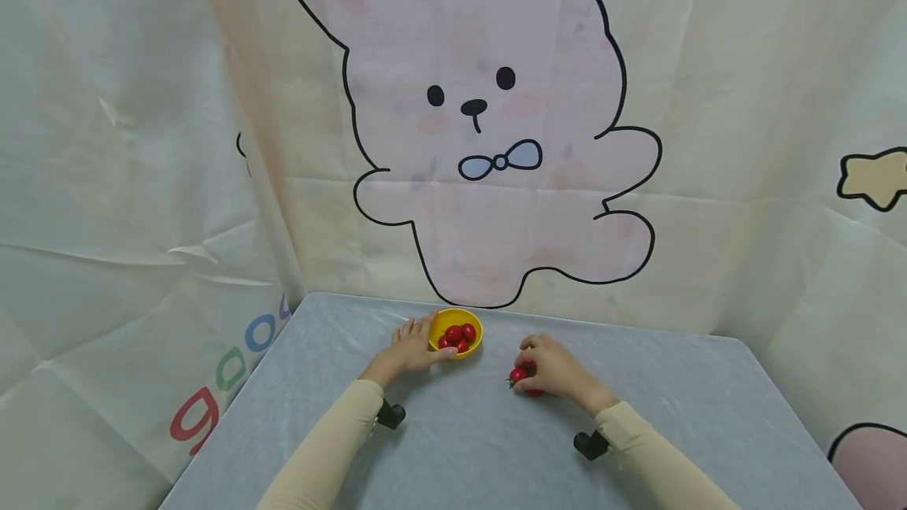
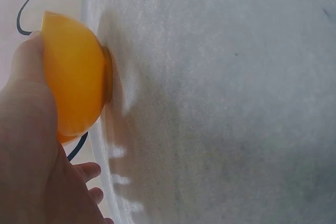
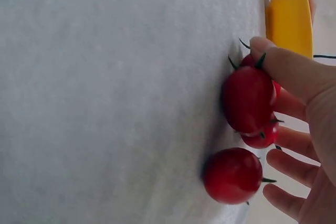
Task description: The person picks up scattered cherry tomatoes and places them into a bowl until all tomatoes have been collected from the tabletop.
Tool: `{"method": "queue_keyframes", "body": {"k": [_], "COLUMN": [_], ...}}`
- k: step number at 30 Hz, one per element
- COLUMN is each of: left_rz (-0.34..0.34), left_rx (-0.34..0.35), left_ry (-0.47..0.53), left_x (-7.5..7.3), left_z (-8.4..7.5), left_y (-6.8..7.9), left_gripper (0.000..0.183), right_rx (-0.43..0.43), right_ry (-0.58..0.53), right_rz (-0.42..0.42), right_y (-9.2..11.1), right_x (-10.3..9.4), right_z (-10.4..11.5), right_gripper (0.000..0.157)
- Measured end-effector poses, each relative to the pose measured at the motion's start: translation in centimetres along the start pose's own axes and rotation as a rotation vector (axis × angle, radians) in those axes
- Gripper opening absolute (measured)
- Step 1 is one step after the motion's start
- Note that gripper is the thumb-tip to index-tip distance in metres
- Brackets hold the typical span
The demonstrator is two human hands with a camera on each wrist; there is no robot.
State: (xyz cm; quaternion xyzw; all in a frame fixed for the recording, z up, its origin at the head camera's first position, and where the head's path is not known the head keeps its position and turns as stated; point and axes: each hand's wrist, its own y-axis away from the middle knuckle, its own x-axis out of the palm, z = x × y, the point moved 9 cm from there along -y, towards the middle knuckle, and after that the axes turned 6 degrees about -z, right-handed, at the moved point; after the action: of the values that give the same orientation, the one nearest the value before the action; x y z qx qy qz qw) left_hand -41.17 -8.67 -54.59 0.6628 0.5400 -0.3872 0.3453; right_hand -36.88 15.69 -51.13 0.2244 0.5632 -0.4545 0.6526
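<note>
A yellow bowl [image 1: 457, 316] near the table's far edge contains several small red tomatoes [image 1: 453, 333]. My left hand [image 1: 412, 349] holds it from the left, the thumb along its near rim and the forefinger at the far side; the other fingers spread away from it. To the right, my right hand [image 1: 556, 368] is over a small group of cherry tomatoes with green stems. In the right wrist view, thumb and forefinger pinch a rear tomato, partly hidden behind a larger front tomato [image 3: 248, 98]. Another tomato [image 3: 232, 176] lies apart on the cloth, beside the loosely bent other fingers.
A pale grey-blue cloth covers the table [image 1: 468, 447]. Right behind its far edge hangs a curtain [image 1: 496, 234] printed with a cartoon animal, and another sheet hangs on the left. Both wrists carry small black devices [image 1: 391, 415].
</note>
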Motion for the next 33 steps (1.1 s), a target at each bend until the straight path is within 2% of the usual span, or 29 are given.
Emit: {"method": "queue_keyframes", "body": {"k": [7,15,20,33], "left_rz": [0.019,0.007,0.011,0.017], "left_rx": [-0.011,-0.005,-0.005,-0.009], "left_ry": [-0.012,-0.007,-0.006,-0.002], "left_x": [0.2,0.1,0.0,-0.2], "left_z": [0.1,0.0,0.0,-0.2], "left_y": [-0.1,0.0,0.1,0.3], "left_gripper": [0.106,0.106,0.106,0.106], "right_rx": [-0.039,0.012,0.021,0.016], "right_ry": [0.017,0.024,0.072,0.013], "right_rz": [-0.025,-0.056,-0.093,-0.064], "right_y": [0.3,0.2,0.2,0.0], "right_x": [0.6,0.0,-0.5,-0.3], "right_z": [0.1,0.3,0.5,0.6], "right_gripper": [0.033,0.043,0.039,0.030]}}
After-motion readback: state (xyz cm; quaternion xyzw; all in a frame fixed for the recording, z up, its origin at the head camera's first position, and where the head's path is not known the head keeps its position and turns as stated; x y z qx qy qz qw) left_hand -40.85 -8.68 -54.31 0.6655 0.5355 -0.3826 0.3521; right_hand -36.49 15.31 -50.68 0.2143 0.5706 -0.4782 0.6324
